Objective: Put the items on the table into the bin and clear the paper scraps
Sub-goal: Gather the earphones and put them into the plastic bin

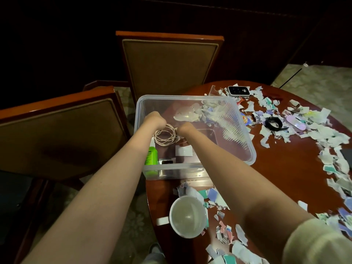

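A clear plastic bin [245, 130] stands at the table's left edge. Both my hands reach down into it: my left hand [155, 119] and my right hand [185, 128] each grip a coiled pale cable [164, 135] between them, fingers hidden behind the wrists. Inside the bin lie a green bottle [151, 156], a small dark device [167, 161] and a white card [183, 150]. On the table remain a white power bank [239, 91], a black wristband [274, 123], a pink mouse [296, 121] and a white mug [187, 216]. Torn paper scraps [327, 130] cover the table.
The round dark wooden table [282, 168] has scraps along its right side and near edge. A dark flat object [347, 156] sits at the right border. Two padded wooden chairs [169, 65] stand left of and behind the bin.
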Available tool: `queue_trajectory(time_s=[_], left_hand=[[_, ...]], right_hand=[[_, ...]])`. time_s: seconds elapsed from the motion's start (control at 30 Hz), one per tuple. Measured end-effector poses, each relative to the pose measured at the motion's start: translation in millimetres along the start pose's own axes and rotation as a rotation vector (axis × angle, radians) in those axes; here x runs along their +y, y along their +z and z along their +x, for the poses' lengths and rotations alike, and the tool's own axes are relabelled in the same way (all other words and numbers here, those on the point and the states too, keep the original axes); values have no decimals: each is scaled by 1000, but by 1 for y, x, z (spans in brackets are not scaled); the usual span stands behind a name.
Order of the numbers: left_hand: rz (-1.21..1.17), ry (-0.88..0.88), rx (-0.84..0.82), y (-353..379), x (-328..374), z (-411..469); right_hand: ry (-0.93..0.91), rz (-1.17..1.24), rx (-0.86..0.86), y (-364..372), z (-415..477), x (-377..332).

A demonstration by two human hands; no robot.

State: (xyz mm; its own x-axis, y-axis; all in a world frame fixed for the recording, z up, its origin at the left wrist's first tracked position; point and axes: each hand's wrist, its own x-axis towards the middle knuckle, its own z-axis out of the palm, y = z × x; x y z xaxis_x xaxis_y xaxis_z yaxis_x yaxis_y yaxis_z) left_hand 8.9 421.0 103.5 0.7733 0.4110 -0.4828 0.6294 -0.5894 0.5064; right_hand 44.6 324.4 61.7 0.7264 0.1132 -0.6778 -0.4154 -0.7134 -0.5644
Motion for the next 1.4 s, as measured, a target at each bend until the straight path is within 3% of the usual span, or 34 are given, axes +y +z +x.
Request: queue_trajectory(time_s=[0.3,0.5,0.7,0.83,1.0,1.4], left_hand=[[-366,172,34,3,14,-34],[-541,269,-28,15,45,-72],[-620,402,-141,44,89,-125],[-600,511,-199,65,114,-157],[-603,584,-349,106,136,-194],[-339,502,-683,227,151,-236]], right_hand=[[-162,423,119,-57,-66,10],[-215,916,72,-86,-123,53],[-294,1355,162,-120,-158,107],[-290,1384,218,-132,-177,143],[-153,1385,374,-135,-193,203],[121,1097,665,-165,-213,319]])
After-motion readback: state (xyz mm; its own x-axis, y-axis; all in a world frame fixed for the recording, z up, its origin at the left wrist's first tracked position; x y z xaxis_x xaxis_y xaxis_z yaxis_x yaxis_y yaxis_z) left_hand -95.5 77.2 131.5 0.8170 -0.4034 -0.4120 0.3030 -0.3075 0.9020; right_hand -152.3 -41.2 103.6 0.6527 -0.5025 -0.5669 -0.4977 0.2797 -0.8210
